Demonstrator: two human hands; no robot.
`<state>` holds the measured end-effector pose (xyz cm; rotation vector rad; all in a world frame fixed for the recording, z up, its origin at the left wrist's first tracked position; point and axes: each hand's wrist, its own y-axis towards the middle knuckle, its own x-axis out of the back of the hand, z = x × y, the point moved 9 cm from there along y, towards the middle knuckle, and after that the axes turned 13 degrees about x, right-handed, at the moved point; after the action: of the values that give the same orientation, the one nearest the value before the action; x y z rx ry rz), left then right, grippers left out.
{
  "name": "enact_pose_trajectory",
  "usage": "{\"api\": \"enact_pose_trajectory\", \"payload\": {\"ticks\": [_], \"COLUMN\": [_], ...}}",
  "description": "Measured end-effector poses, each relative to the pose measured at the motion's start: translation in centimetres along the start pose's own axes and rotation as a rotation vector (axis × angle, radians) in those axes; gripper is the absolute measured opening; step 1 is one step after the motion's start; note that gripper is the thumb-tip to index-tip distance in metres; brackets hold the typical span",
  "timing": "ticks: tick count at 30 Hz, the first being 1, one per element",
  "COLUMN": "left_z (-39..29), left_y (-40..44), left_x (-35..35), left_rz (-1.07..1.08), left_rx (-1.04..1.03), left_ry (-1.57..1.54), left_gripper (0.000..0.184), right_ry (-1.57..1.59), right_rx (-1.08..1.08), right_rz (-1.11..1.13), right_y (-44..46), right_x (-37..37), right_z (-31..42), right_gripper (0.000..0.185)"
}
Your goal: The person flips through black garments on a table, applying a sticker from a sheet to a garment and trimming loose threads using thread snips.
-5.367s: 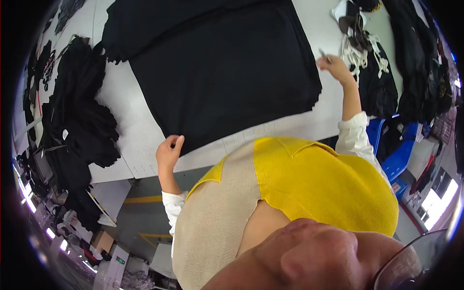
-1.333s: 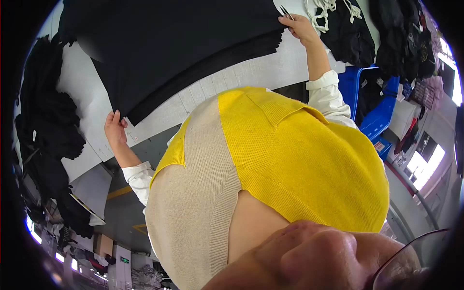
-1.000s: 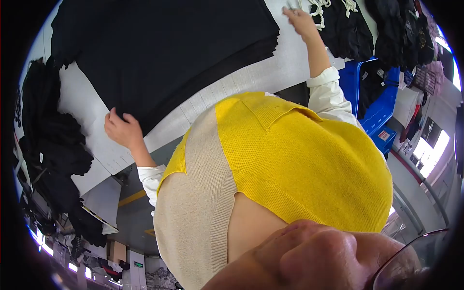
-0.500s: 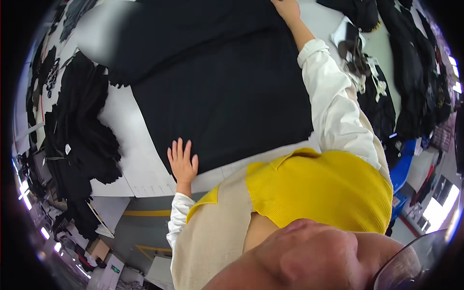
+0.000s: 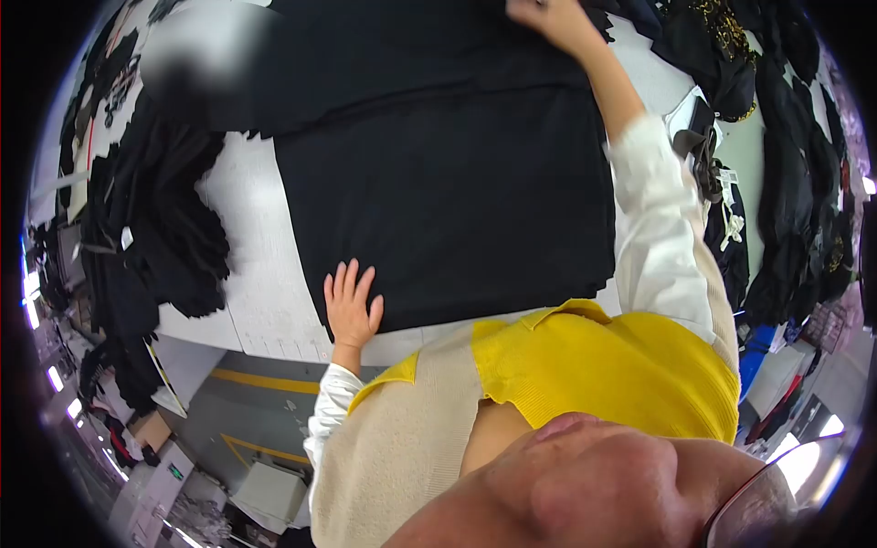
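Observation:
A large black knitted cloth (image 5: 448, 201) lies spread in front of me, with a fold line running across its upper part. My left hand (image 5: 353, 307) rests flat on its lower left corner, fingers stretched out. At the top edge of the view, my right hand (image 5: 551, 20) is over the far right part of the cloth. Motion smears its fingers, so I cannot make out whether they grip anything. The far end of the cloth runs out of view, and a blurred patch hides some of its upper left.
A heap of black garments (image 5: 151, 219) hangs over the left side of the white table (image 5: 251, 265). To the right are a dark garment with gold trim (image 5: 731, 55), white strings (image 5: 731, 219) and more black cloth (image 5: 793, 183). Yellow lines (image 5: 265, 381) mark the grey floor.
My right hand has shifted and blurred near the far right of the cloth. My left hand stays flat on the near left corner. The whole view has turned slightly.

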<state>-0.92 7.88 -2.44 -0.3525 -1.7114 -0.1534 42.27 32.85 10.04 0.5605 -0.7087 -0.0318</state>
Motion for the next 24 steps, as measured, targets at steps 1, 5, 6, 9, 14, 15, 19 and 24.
{"api": "enact_pose_trajectory", "payload": {"ticks": [1,5,6,9,14,15,19,24], "left_z": [0.1,3.9,5.0,8.8,5.0,5.9,6.5,6.6], "left_y": [0.4,0.1,0.2,-1.0,-1.3,-1.4,-1.2,0.6], "left_x": [0.5,0.9,1.7,-3.2,-2.2,-3.1,-4.0,-4.3], "left_rz": [0.015,0.146,0.097,0.262,0.533,0.506,0.454,0.309], "left_rx": [0.004,0.328,0.427,0.47,0.605,0.673,0.91,0.985], "left_ry": [-0.089,-0.709,-1.292,-2.693,-2.143,-1.991,-1.596,-1.276], "left_gripper": [0.051,0.045,0.044,0.059,0.048,0.046,0.039,0.041], "right_ry": [0.211,0.392,0.274,0.095,0.032,0.165,0.396,0.187], "right_rx": [0.049,-0.463,-0.54,-0.658,-0.779,-0.938,-1.242,-1.293], "right_rz": [0.23,0.77,0.688,0.478,-0.032,-0.15,-0.403,-0.352], "right_y": [-2.9,-21.0,-25.6,-34.6,-39.0,-39.9,-43.1,-41.1], "right_x": [-1.8,-2.4,-0.9,1.4,5.0,4.8,4.5,1.8], "right_z": [5.0,9.3,7.5,6.7,8.9,9.0,9.3,9.1], "right_gripper": [0.017,0.008,0.01,0.015,0.022,0.024,0.029,0.033]}}
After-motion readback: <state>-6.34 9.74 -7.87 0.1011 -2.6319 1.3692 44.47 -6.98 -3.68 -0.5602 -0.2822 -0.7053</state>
